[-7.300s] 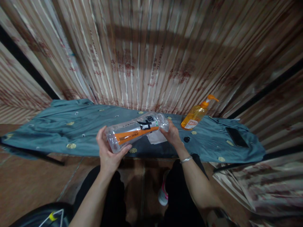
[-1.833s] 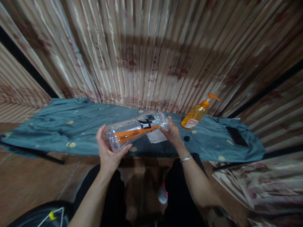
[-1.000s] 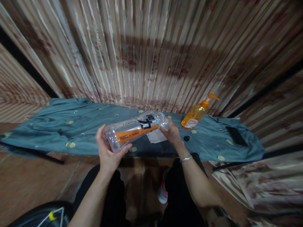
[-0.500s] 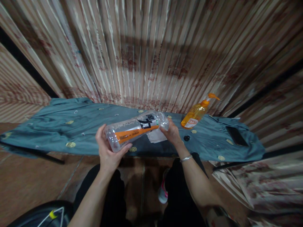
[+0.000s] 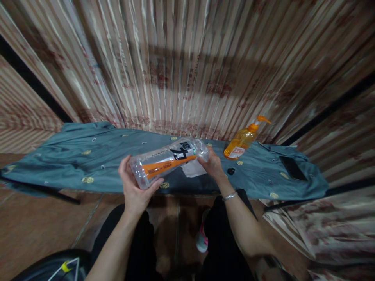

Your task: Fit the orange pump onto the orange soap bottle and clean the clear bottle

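A pleated curtain (image 5: 181, 58) with dark red floral prints fills the whole far side, and below it runs the long worktop (image 5: 70, 156), draped in a blue-green cloth with small yellow motifs. Black trousers (image 5: 137, 246) cover the person's legs at the near edge, over a brown tiled floor (image 5: 58, 218), with part of a black rounded object (image 5: 35, 273) in the lower left corner. Over the near middle of the worktop lies the clear plastic bottle (image 5: 164, 160), tilted almost onto its side, its label orange with big black characters (whether it touches the cloth, I cannot tell). Both hands grasp it: the left hand (image 5: 133, 191) cups the base, thumb along the near side, while the right hand (image 5: 212, 164) grips the neck end, most of its fingers hidden. To the right stands an orange pump bottle (image 5: 239, 144), near the curtain, and farther right a dark phone (image 5: 293, 168) lies flat. A white sheet (image 5: 193, 169) shows partly from behind the bottle's neck. Smallest are the silvery bracelet (image 5: 230, 196) on the right wrist and a little black object (image 5: 231, 171) near that wrist.
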Available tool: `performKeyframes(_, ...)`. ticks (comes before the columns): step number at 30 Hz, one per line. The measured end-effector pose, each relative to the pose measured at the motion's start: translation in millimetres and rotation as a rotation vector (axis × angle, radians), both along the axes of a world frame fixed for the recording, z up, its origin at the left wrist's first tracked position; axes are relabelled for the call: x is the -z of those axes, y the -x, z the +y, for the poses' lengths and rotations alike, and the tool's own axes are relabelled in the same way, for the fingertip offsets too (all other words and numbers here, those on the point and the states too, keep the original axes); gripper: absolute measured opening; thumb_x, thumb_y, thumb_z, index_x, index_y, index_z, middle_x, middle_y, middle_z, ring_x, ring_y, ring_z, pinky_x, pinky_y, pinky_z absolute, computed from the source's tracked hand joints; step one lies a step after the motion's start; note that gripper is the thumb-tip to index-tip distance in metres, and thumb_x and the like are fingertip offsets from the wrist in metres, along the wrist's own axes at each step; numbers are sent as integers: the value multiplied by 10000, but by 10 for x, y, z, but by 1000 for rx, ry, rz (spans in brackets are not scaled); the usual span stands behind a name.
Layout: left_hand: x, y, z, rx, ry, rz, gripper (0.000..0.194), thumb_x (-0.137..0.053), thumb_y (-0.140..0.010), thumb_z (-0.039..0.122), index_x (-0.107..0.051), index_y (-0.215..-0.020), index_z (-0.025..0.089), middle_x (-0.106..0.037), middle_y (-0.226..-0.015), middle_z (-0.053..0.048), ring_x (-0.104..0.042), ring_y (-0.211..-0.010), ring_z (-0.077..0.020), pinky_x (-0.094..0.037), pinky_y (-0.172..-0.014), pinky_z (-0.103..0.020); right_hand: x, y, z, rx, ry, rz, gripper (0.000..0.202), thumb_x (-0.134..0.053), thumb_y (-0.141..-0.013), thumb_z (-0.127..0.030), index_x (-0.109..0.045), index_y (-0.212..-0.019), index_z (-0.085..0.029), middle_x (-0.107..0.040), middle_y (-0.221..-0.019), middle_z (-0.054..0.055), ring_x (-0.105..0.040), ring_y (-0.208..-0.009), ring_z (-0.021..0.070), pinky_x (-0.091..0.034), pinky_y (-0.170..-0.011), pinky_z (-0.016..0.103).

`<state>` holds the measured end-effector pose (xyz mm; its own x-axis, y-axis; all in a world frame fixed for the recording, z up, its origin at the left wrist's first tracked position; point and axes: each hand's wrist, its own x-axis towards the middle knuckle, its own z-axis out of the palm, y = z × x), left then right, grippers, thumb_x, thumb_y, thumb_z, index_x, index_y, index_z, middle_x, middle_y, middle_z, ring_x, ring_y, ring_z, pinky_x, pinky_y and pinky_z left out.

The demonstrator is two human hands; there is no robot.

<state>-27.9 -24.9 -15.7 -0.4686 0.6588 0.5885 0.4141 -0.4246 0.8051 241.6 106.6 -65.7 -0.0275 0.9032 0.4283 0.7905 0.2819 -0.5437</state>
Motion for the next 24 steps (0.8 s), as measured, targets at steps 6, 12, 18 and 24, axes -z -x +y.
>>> performKeyframes(6, -1, -19, -41, 31, 81, -45, 1085, -964, -514, 502, -463, -1437, 229, -539, -1404, -170, -566, -1321, -343, -505, -1108, -494, 17, -17, 24, -27, -30, 3, 570, -732, -795, -210, -535, -1328, -166, -731, -1237, 177, -722, -1160, 313, -587, -1009, 489)
performKeyframes(12, -9, -27, -52, 66, 118, -59, 1123, -962, -525, 506, -414, -1470, 244, -552, -1426, -174, -595, -1310, -332, -477, -1138, -540, 38, 0, 34, -18, -39, 8, 587, -763, -802, -185, -515, -1334, -154, -720, -1274, 192, -704, -1203, 299, -560, -1048, 492)
performKeyframes(18, 18, -30, -91, 106, 106, -72, 1134, -980, -513, 448, -402, -1470, 258, -544, -1436, -178, -590, -1330, -354, -488, -1127, -560, 32, 9, 30, -68, -52, 17, 540, -739, -819, -191, -528, -1316, -182, -709, -1292, 164, -694, -1217, 288, -562, -1048, 476)
performKeyframes(24, 70, -19, -181, 119, 152, -108, 1136, -991, -499, 404, -397, -1459, 278, -505, -1470, -171, -545, -1380, -379, -440, -1160, -606, 89, 16, 38, -76, -87, -12, 527, -714, -828, -178, -535, -1324, -168, -682, -1352, 190, -664, -1276, 292, -534, -1096, 457)
